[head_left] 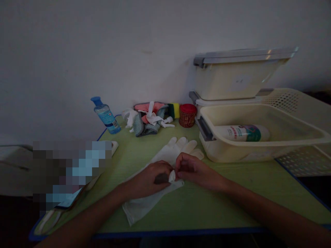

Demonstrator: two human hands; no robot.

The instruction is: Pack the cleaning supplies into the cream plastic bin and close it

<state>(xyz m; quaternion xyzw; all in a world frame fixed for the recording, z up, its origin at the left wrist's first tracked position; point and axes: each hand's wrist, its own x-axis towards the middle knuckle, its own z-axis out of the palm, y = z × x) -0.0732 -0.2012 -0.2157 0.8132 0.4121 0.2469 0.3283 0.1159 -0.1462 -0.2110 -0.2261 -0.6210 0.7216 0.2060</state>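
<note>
A long white disposable glove (144,208) lies slantwise on the green mat (219,196), its loose fingers pointing away from me and its wide cuff near the front. My left hand (157,175) rests over the middle of it, thumb and fingers closed on a bunched white bit of the glove. From the other side, my right hand (198,171) pinches the same bit between thumb and fingertips. The two hands almost touch. My fingers partly cover the held part, and I cannot tell whether a second glove lies underneath.
At the back stand a blue bottle (106,116), crumpled cloths (147,127), a yellow-green sponge (173,110) and a red round tin (188,116). Cream bins (238,155), one holding a white bottle (236,133), occupy the right. On the left lies a partly pixelated flat object (85,168).
</note>
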